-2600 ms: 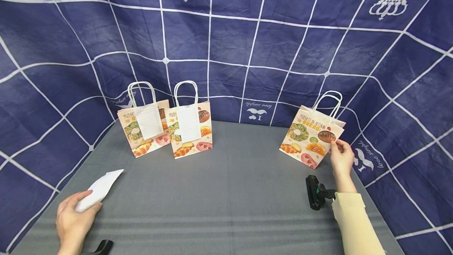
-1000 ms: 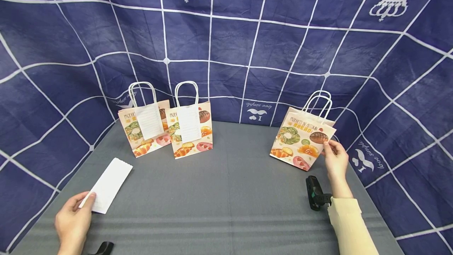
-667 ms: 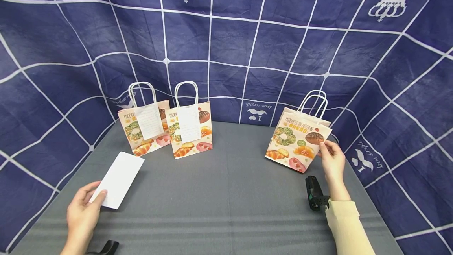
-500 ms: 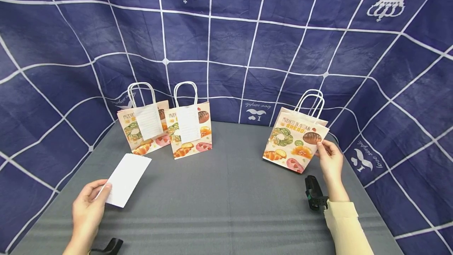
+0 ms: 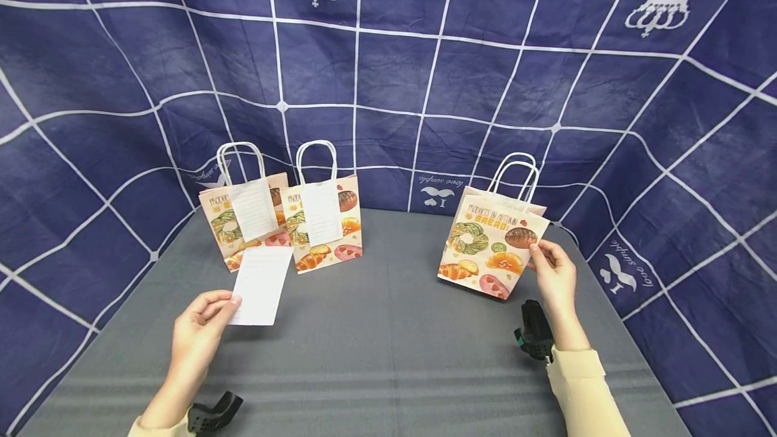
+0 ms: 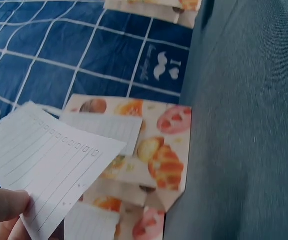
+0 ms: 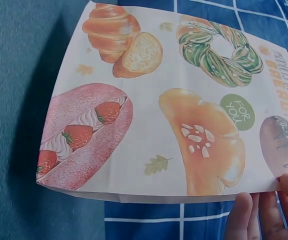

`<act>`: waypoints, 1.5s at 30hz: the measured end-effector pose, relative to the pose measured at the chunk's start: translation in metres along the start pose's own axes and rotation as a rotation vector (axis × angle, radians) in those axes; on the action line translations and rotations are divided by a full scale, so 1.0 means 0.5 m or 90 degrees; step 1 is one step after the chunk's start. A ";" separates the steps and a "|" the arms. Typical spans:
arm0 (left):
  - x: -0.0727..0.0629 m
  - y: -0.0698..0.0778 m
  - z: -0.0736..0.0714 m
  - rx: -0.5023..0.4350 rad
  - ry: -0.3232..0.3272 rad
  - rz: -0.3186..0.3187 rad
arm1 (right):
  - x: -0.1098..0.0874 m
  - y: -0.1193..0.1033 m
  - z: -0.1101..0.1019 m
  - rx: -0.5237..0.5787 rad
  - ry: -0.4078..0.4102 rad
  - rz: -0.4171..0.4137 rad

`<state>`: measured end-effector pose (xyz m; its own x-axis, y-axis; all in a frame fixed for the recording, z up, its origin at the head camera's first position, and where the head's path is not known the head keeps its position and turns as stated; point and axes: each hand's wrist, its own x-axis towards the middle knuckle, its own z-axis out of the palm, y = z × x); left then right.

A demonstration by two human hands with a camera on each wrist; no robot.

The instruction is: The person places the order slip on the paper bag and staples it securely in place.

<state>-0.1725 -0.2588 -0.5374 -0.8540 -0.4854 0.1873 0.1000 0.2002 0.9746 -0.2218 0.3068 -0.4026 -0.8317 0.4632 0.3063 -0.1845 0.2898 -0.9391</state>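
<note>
- Held bag (image 5: 490, 243) has shifted leftward over the table (image 5: 388, 342) since the earlier frame, while the loose white card (image 5: 261, 285) has come inward from the other end.
- That bag, the largest thing being handled, sits slanted toward the table's right side; the right hand (image 5: 555, 275) pinches its edge, thumb on the printed front.
- Two others, the left-end bag (image 5: 226, 228) and its neighbour (image 5: 350, 221), stand side by side, each with a lined label (image 5: 323, 214) on its front (the held one shows none).
- Smallest is the card, pinched by the left hand (image 5: 197, 332); it overlaps the left-end bag in the head view, though whether they touch I can't fairly tell.
- Step in hand, I judge: bringing card and unlabelled bag together. Next calls for keeping that bag steady while the card crosses to its front.
</note>
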 end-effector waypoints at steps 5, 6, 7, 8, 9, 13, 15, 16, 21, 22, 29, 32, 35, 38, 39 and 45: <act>-0.003 0.004 0.034 0.012 -0.034 0.006 | -0.009 -0.001 0.008 -0.012 -0.015 -0.014; -0.004 0.004 0.040 0.009 -0.040 0.006 | -0.011 -0.002 0.009 -0.014 -0.017 -0.015; -0.005 0.004 0.046 0.011 -0.047 0.008 | -0.013 -0.003 0.011 -0.016 -0.020 -0.015; -0.006 0.005 0.053 0.006 -0.054 0.007 | -0.016 -0.005 0.012 -0.014 -0.022 -0.013; -0.007 0.007 0.060 -0.003 -0.061 0.005 | -0.019 -0.007 0.014 -0.012 -0.024 -0.013; -0.010 0.013 0.090 -0.037 -0.087 0.005 | -0.028 -0.012 0.021 -0.004 -0.036 -0.014; -0.013 0.016 0.106 -0.060 -0.101 0.004 | -0.033 -0.014 0.026 -0.005 -0.043 -0.017; -0.014 0.017 0.115 -0.066 -0.108 0.005 | -0.035 -0.014 0.029 -0.005 -0.047 -0.018; -0.024 0.025 0.156 -0.101 -0.138 0.008 | -0.051 -0.023 0.047 0.003 -0.056 -0.018; -0.025 0.027 0.164 -0.106 -0.142 0.011 | -0.053 -0.025 0.050 0.008 -0.058 -0.018; -0.046 0.077 0.201 -0.227 -0.199 0.061 | -0.069 -0.037 0.070 0.022 -0.074 -0.015; -0.054 0.096 0.217 -0.242 -0.202 0.073 | -0.074 -0.040 0.078 0.030 -0.084 -0.017; -0.080 0.165 0.226 -0.254 -0.200 0.054 | -0.081 -0.042 0.085 0.041 -0.099 -0.022; -0.108 0.247 0.231 -0.234 -0.197 -0.009 | -0.089 -0.047 0.092 0.045 -0.116 -0.020; -0.114 0.263 0.235 -0.228 -0.196 -0.022 | -0.092 -0.049 0.095 0.045 -0.120 -0.018; -0.128 0.292 0.265 -0.238 -0.197 -0.034 | -0.108 -0.062 0.113 0.050 -0.138 -0.009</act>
<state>-0.1707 -0.0858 -0.4234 -0.9689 -0.1995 0.1461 0.1802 -0.1652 0.9697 -0.2005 0.2254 -0.3990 -0.9203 0.2654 0.2875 -0.2307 0.2253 -0.9466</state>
